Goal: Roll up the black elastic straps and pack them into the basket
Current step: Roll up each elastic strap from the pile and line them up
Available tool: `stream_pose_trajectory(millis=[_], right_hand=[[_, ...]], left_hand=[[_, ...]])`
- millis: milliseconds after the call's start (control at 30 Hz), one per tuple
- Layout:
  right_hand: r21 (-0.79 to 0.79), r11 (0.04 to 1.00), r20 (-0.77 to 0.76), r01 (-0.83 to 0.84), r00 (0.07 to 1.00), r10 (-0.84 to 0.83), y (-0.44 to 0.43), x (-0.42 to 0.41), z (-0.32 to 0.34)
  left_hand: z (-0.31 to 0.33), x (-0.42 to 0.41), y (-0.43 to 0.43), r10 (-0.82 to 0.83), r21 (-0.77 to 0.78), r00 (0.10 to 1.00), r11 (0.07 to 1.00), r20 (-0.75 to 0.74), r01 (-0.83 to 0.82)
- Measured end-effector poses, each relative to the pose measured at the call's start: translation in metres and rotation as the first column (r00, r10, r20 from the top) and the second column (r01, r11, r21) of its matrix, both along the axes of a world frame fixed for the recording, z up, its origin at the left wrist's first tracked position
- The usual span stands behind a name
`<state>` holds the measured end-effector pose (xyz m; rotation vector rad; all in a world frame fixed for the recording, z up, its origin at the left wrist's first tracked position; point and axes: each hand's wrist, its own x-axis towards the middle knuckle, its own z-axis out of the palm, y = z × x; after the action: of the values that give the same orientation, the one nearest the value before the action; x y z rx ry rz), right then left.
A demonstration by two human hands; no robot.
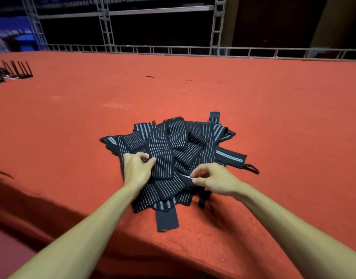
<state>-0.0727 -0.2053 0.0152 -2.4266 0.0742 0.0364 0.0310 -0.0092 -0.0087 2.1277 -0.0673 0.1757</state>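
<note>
i'm barely started: the straps lie in one loose heap on the red table, none rolled that i can see, and no basket is in view. my left hand grips a strap's edge; my right hand pinches another's end.

Straps of matt black woven elastic with pale ribbed stripes, table in fuzzy matt red felt, grey metal rack
</note>
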Motion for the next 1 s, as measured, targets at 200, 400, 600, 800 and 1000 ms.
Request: stream_pose_trajectory(millis=[200, 400, 600, 800, 1000], right_hand=[[0.344, 0.914, -0.045, 0.217, 0.976, -0.215, 0.007, -0.014, 0.023], [0.803, 0.520, -0.068, 0.292, 0.911, -0.407, -0.017, -0.048, 0.056], [0.675, 0.605, -0.018, 0.423, 0.828, -0.560, -0.062, -0.100, 0.055], [0.459, 0.599, -0.001, 0.656, 0.675, -0.738, -0.138, -0.162, 0.029], [0.043, 0.452, -0.030, 0.891, 0.453, -0.891, -0.206, -0.229, -0.004]], left_hand=[[0.049, -0.038, -0.037, -0.343, -0.633, 0.920, 0.759, -0.190, 0.152], [0.067, -0.090, -0.072, -0.513, -0.665, 0.839, 0.693, -0.182, 0.280], [0.065, -0.136, -0.103, -0.646, -0.440, 0.724, 0.738, -0.243, 0.512], [0.058, -0.172, -0.139, -0.716, -0.235, 0.646, 0.698, -0.266, 0.676], [0.037, -0.188, -0.177, -0.829, 0.024, 0.486, 0.500, -0.275, 0.866]])
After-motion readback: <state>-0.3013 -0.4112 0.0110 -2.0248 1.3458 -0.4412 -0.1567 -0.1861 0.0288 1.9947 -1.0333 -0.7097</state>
